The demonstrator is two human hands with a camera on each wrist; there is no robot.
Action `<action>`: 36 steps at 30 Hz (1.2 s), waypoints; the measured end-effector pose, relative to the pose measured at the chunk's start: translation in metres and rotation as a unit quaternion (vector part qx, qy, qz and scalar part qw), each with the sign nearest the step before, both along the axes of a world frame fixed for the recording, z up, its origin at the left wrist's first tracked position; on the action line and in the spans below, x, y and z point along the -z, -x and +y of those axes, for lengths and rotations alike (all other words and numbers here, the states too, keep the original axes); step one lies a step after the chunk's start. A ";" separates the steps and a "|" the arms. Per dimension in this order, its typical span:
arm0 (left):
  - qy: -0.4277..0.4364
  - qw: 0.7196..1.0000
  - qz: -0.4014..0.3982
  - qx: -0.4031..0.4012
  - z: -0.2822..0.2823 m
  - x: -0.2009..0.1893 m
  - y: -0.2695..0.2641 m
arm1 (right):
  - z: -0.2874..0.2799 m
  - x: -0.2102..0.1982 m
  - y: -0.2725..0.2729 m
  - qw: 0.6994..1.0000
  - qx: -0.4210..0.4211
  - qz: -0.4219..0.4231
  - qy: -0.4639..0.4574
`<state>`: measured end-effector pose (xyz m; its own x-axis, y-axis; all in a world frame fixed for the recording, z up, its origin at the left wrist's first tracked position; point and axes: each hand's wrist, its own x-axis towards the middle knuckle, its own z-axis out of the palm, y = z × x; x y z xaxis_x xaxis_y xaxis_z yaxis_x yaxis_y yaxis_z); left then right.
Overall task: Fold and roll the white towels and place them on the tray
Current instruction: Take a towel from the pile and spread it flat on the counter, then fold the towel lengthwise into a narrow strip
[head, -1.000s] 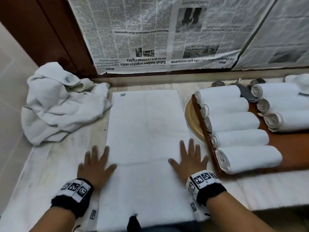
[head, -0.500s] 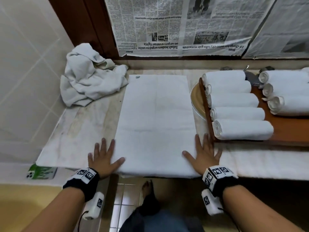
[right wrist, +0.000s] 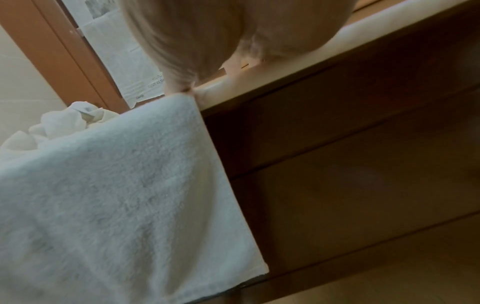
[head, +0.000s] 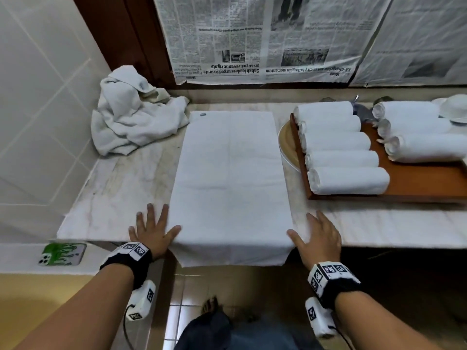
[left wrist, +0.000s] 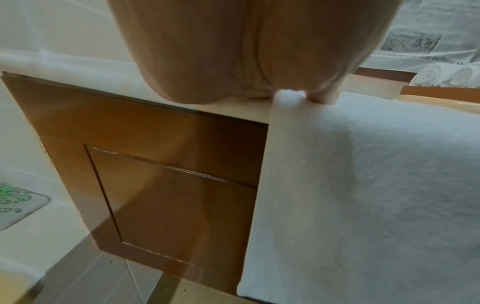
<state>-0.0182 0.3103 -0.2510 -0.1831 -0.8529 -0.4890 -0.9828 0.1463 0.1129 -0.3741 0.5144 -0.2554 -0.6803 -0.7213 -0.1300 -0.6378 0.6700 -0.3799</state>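
white towel point(head: 231, 178) flat between grips | left hand point(head: 151, 229), right hand point(head: 319, 236) splayed wide, thumbs touching its edges

- The pale marble counter point(head: 121, 183) carries everything here.
- A flat white towel point(head: 230, 178) lies at its middle — the near end hangs over the front edge.
- A crumpled towel heap point(head: 131, 117) sits far left.
- A wooden tray point(head: 424, 183) of rolled towels point(head: 338, 147) sits right, over a round plate point(head: 286, 142).

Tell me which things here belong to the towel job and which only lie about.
Job:
flat white towel spread between both hands
crumpled white towel pile
white rolled towels
brown wooden tray

Lying about:
green-patterned phone
newspaper sheets
round beige plate
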 end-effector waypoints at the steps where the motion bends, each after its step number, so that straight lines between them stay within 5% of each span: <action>1: -0.001 1.000 0.000 0.001 0.000 0.000 0.000 | 0.001 -0.003 -0.001 1.000 0.025 0.000 0.012; 5: -0.008 1.000 0.001 0.007 -0.002 -0.003 0.001 | -0.001 -0.012 -0.008 0.997 0.073 0.001 0.034; 9: -0.012 1.000 0.007 0.018 -0.004 -0.003 -0.002 | -0.006 -0.011 -0.027 0.987 0.126 -0.096 0.033; 14: 0.002 0.999 0.013 0.042 -0.006 0.000 -0.005 | -0.017 -0.009 -0.074 0.929 0.265 -0.188 0.179; 20: 0.001 0.995 0.047 0.090 -0.006 0.000 -0.015 | -0.010 -0.005 -0.089 0.918 0.277 -0.202 0.198; 24: 0.002 0.991 0.074 0.113 -0.005 -0.005 -0.022 | -0.009 -0.022 -0.083 0.937 0.217 -0.242 0.127; 29: 0.067 0.982 0.155 0.086 -0.026 -0.023 -0.025 | -0.040 -0.064 -0.105 0.974 0.131 -0.145 0.114; 33: -0.021 0.914 0.405 -0.022 -0.034 -0.040 -0.008 | -0.081 -0.099 -0.181 0.952 -0.207 -0.210 0.080; 36: -0.083 0.909 0.405 -0.056 -0.038 -0.036 0.001 | -0.105 -0.097 -0.203 0.916 -0.341 -0.210 -0.008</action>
